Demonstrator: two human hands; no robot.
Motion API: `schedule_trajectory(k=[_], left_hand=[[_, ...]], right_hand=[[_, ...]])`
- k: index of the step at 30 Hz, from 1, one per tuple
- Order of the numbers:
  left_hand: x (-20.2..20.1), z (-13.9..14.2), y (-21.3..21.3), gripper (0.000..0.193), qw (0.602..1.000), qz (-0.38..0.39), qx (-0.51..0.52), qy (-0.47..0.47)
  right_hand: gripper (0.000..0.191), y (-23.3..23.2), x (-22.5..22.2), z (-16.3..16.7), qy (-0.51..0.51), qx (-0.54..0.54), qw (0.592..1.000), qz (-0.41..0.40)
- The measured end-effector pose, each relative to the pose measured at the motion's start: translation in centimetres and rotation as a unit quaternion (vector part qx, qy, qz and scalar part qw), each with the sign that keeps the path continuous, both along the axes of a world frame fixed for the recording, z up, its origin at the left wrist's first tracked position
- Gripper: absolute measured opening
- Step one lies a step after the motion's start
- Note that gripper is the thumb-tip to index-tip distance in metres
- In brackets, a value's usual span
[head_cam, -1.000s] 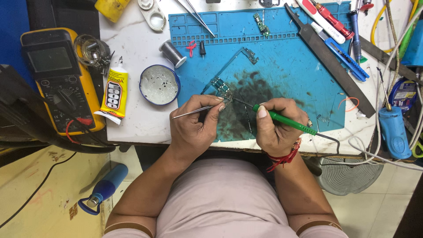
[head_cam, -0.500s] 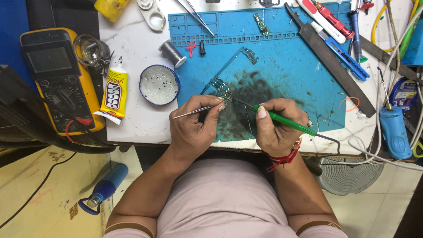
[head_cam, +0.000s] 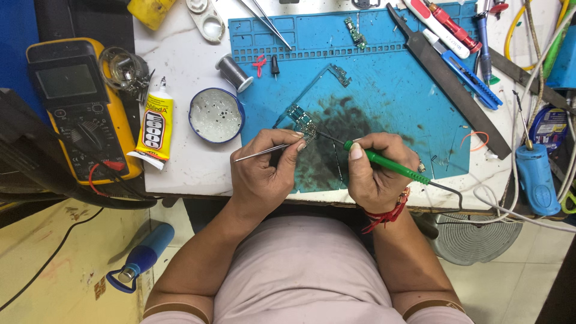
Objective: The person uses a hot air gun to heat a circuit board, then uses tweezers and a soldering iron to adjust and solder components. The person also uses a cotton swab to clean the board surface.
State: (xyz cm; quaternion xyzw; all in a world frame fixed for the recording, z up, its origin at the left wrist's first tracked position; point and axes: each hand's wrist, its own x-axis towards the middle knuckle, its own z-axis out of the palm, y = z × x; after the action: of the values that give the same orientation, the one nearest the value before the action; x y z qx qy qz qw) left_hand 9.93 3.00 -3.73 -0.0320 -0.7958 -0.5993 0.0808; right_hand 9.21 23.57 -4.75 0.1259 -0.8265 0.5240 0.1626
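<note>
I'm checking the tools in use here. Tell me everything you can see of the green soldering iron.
The soldering iron has a slim green handle that looks like plastic, a thin dark metal tip, and a dark cord leaving its rear end toward the table edge. The right hand grips it like a pen, slanted, tip pointing up-left. The tip reaches the small circuit board on the blue mat; actual contact is too fine to tell. The left hand holds tweezers at the same board.

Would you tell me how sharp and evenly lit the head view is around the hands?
Head view: even, soft light; the left hand with tweezers and right hand with the green soldering iron are sharp; the small circuit board is tiny, its detail unreadable; mild wide-angle bending at the edges.
</note>
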Motion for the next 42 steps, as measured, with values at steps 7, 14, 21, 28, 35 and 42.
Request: schedule_trajectory(k=[7, 14, 21, 28, 35, 42], left_hand=[[0.02, 0.08, 0.04, 0.01, 1.0, 0.007, -0.006, 0.003], [-0.04, 0.07, 0.03, 0.011, 1.0, 0.006, -0.008, 0.005], [-0.07, 0.01, 0.02, 0.01, 1.0, 0.009, -0.022, 0.007], [-0.02, 0.01, 0.0, 0.011, 1.0, 0.01, -0.022, 0.015], [-0.01, -0.08, 0.0, 0.011, 1.0, 0.007, -0.018, 0.011], [-0.07, -0.14, 0.05, 0.011, 1.0, 0.007, -0.022, 0.013]], right_hand=[[0.012, 0.07, 0.01, 0.02, 0.003, 0.014, 1.0, 0.011], [0.012, 0.06, -0.09, -0.1, 0.007, 0.007, 1.0, 0.009], [0.012, 0.04, -0.11, -0.05, 0.004, 0.019, 1.0, 0.011], [0.012, 0.02, -0.09, 0.09, 0.001, 0.024, 1.0, 0.016], [0.011, 0.03, -0.17, -0.03, 0.002, 0.019, 1.0, 0.019], [0.011, 0.03, 0.02, 0.15, -0.005, 0.031, 0.999, 0.006]])
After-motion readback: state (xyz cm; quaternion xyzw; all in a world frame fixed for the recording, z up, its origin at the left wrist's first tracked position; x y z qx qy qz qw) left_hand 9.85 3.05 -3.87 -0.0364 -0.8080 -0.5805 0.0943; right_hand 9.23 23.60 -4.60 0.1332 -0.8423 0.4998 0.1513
